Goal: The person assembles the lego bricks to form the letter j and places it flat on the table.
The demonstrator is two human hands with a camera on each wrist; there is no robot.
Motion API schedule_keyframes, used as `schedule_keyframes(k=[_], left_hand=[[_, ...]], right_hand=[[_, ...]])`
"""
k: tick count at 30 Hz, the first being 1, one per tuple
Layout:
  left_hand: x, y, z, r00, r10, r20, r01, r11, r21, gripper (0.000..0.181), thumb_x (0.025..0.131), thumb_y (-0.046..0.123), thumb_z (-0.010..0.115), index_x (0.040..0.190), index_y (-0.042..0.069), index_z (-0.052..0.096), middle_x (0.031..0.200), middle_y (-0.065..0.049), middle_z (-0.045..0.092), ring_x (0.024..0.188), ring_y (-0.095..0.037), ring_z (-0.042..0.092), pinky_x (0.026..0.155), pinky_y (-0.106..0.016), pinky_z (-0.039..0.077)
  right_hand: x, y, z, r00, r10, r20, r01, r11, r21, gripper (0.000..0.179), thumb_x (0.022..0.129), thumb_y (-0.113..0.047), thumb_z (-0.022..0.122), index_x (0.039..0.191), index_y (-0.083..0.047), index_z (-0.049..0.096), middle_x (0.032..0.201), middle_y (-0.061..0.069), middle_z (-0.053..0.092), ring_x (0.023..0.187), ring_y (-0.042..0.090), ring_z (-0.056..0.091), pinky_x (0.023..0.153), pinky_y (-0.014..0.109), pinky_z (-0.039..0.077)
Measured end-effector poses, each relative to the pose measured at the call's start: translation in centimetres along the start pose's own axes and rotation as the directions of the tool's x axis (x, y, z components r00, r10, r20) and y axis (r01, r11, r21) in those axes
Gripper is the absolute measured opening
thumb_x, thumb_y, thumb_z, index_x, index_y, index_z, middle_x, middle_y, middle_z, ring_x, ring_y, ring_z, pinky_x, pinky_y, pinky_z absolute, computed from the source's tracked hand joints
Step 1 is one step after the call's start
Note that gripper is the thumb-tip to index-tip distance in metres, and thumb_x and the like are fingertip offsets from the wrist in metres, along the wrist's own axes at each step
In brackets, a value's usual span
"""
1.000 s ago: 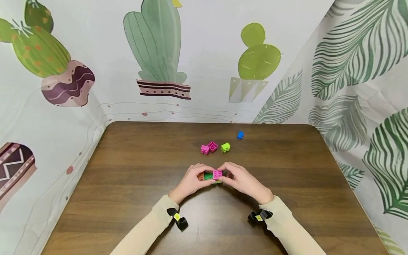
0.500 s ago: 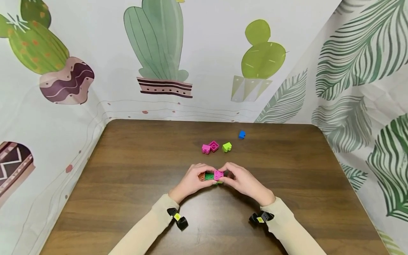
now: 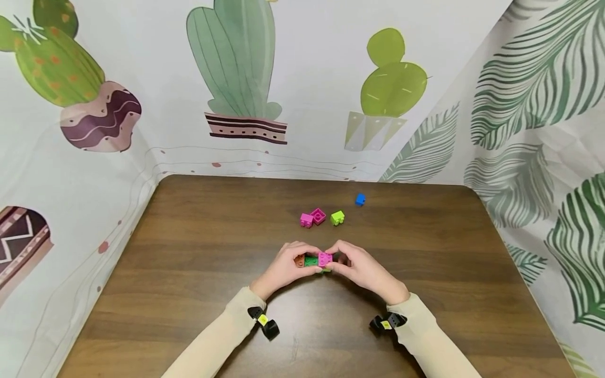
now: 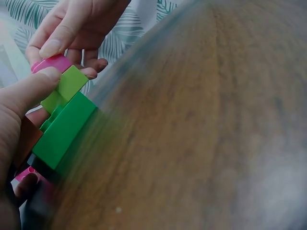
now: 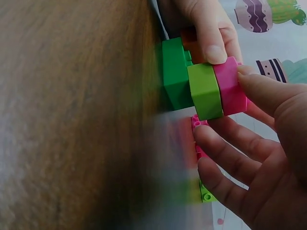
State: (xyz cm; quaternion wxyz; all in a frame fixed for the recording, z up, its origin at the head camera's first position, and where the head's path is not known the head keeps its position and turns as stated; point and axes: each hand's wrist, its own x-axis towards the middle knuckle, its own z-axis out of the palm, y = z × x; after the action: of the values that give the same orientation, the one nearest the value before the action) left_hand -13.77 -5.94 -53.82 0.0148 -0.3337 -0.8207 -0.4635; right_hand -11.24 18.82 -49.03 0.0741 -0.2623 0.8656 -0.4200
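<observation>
Between the hands, low over the table, is a small stack of toy building bricks. Its long green brick [image 4: 64, 132] is at the bottom, with an orange-brown brick [image 4: 28, 139] and a lime brick [image 5: 205, 91] on top of it. A pink brick [image 3: 325, 258] sits on the lime one. My left hand [image 3: 285, 265] holds the stack from the left, its thumb against the pink and lime bricks. My right hand [image 3: 363, 266] pinches the pink brick with thumb and forefinger; its other fingers are loosely bent beside the stack.
Behind the hands lie two loose pink bricks, one upside down [image 3: 318, 216] and one on its side [image 3: 306, 220]. Right of them is a loose lime brick [image 3: 337, 218], then a blue brick [image 3: 361, 199] near the back edge of the wooden table [image 3: 212, 210]. A patterned cloth [image 3: 316, 79] hangs behind.
The head view has shifted slightly. Both hands keep their hold on the bricks with hardly any visible motion.
</observation>
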Motion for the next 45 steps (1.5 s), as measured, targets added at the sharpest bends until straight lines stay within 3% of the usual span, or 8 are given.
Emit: schedule_keyframes(k=[16, 36, 45], left_hand=[[0.4, -0.1, -0.2, 1.0, 0.029, 0.001, -0.029, 0.999, -0.046, 0.037, 0.083, 0.026, 0.091, 0.116, 0.021, 0.076, 0.108, 0.009, 0.075, 0.099, -0.01, 0.066, 0.093, -0.04, 0.046], [0.5, -0.2, -0.1, 1.0, -0.023, 0.015, 0.023, 0.999, -0.028, 0.038, 0.081, 0.028, 0.092, 0.115, 0.019, 0.078, 0.106, 0.008, 0.075, 0.097, -0.008, 0.065, 0.093, -0.038, 0.044], [0.6, -0.1, 0.0, 1.0, -0.027, -0.006, 0.027, 0.999, -0.02, 0.038, 0.08, 0.027, 0.092, 0.115, 0.017, 0.078, 0.107, 0.005, 0.076, 0.099, -0.01, 0.068, 0.093, -0.041, 0.045]], right_hand=[[-0.1, 0.0, 0.0, 0.999, -0.041, -0.02, 0.04, 0.998, -0.048, 0.02, 0.099, -0.029, 0.073, 0.116, -0.023, 0.065, 0.092, -0.007, 0.062, 0.072, 0.009, 0.056, 0.059, 0.025, 0.047], [0.1, 0.5, -0.8, 1.0, -0.024, 0.004, 0.024, 0.996, -0.083, 0.023, 0.1, -0.036, 0.071, 0.12, -0.026, 0.066, 0.096, -0.01, 0.064, 0.074, 0.008, 0.058, 0.063, 0.026, 0.049], [0.6, 2.7, -2.9, 0.996, -0.007, -0.088, -0.002, 0.995, -0.098, 0.024, 0.102, -0.023, 0.07, 0.12, -0.008, 0.07, 0.108, -0.003, 0.071, 0.086, 0.008, 0.063, 0.073, 0.028, 0.053]])
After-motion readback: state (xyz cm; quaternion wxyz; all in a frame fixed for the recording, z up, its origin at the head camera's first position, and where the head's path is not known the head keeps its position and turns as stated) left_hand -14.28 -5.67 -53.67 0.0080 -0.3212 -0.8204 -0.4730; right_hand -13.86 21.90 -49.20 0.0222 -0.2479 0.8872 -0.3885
